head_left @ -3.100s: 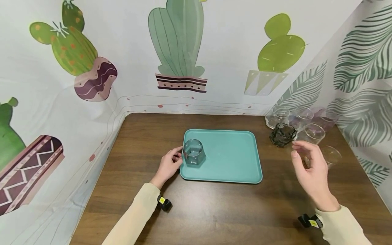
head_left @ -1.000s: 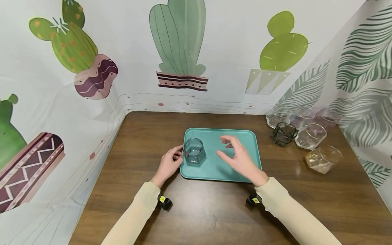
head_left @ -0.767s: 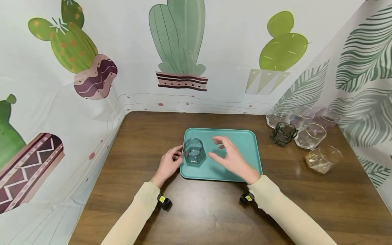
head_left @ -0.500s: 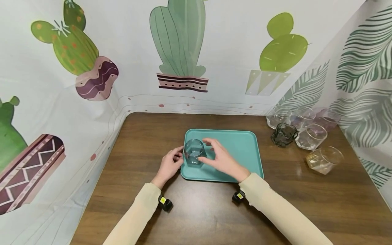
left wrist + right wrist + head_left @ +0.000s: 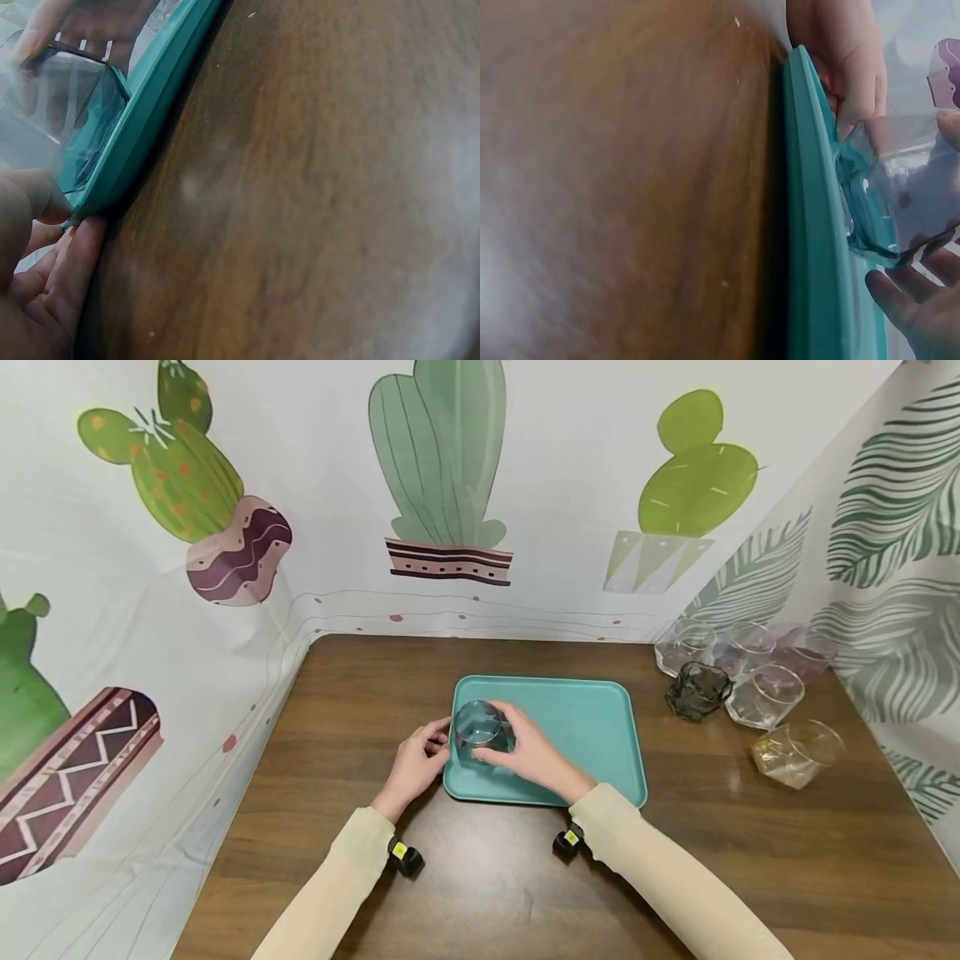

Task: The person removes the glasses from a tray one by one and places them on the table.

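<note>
A clear bluish drinking glass (image 5: 474, 732) stands at the left end of a teal tray (image 5: 573, 718). My right hand (image 5: 527, 753) grips this glass from its right side, thumb on the near side and fingers round the far side; the right wrist view shows the glass (image 5: 907, 180) between the thumb and fingers, its base low by the tray rim. At the tray's left edge my left hand (image 5: 411, 767) pinches the rim, and in the left wrist view its thumb and fingers meet at the tray corner (image 5: 105, 176).
Right of the tray stand several glasses: a dark wavy one (image 5: 698, 692), a clear one (image 5: 763, 696), an amber-bottomed one (image 5: 793, 756), and more at the back, including a purplish one (image 5: 804, 656). A cactus-print cloth (image 5: 450, 602) backs the wooden table (image 5: 480, 893).
My right hand has come left from beside the dark wavy glass, over the tray, and has taken hold of the bluish glass. The left hand has stayed at the tray's edge.
</note>
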